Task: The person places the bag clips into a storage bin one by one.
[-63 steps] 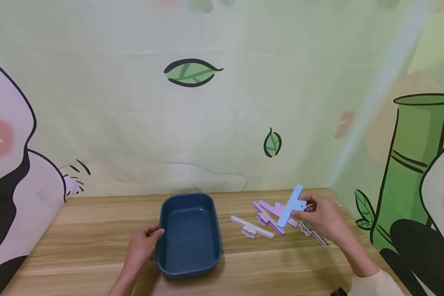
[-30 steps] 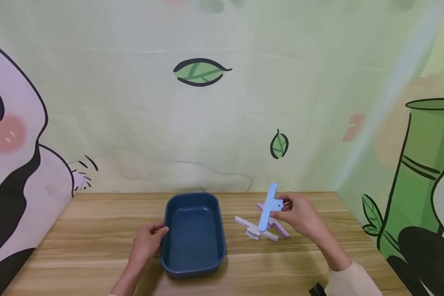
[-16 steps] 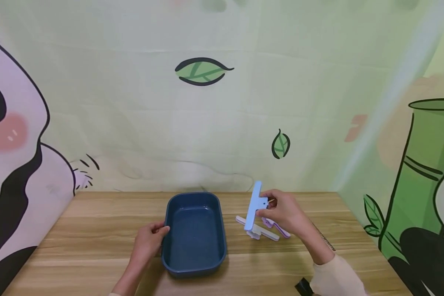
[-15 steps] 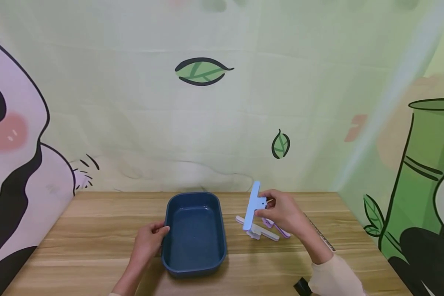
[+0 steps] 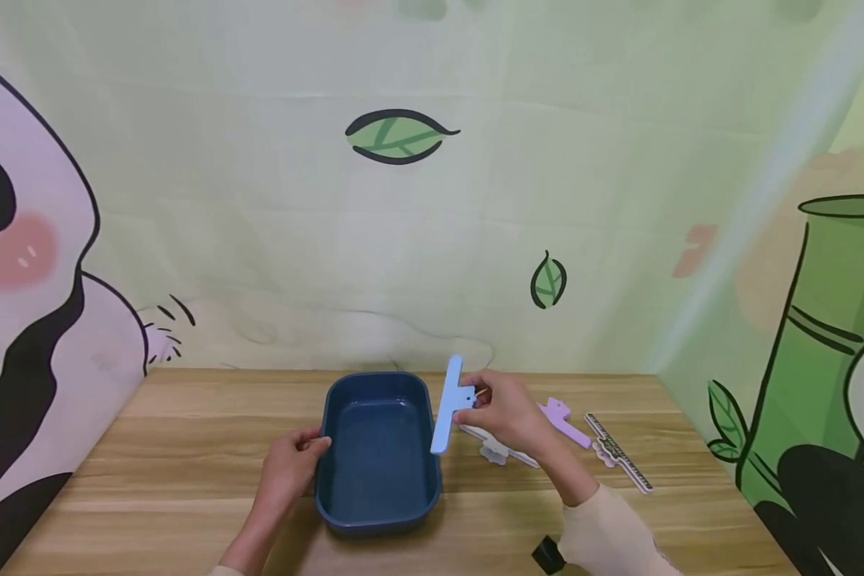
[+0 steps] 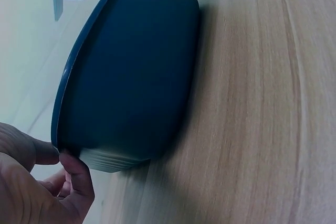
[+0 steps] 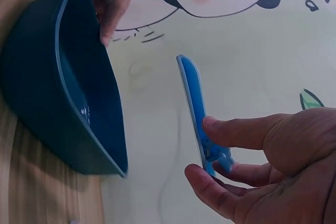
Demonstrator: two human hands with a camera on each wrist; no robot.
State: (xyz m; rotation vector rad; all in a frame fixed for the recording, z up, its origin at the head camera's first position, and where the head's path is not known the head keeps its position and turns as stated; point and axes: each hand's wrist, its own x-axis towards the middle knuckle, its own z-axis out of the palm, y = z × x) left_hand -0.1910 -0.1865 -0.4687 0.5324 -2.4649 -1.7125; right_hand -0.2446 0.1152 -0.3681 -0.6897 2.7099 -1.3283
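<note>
My right hand point(image 5: 507, 412) pinches a light blue bag clip point(image 5: 450, 408) by its handle side, its long bar tilted almost upright. In the head view the clip overlaps the right rim of a dark blue rectangular bin point(image 5: 378, 472); the right wrist view shows it held up in the air, apart from the bin. My left hand point(image 5: 291, 464) pinches the bin's left rim between thumb and fingers, plainly seen in the left wrist view. Nothing lies inside the bin. A white clip point(image 5: 494, 450) on the table is partly hidden behind my right hand.
Right of my right hand, a purple clip point(image 5: 565, 422) and a black-and-white patterned clip point(image 5: 618, 453) lie on the wooden table point(image 5: 187, 448). A printed panda-and-bamboo cloth point(image 5: 259, 200) stands behind the table's far edge. A black object point(image 5: 547, 554) sits at my right sleeve.
My right hand has carried the blue clip left, from above the other clips to the bin's right rim. The patterned clip is uncovered again. My left hand keeps its hold on the bin.
</note>
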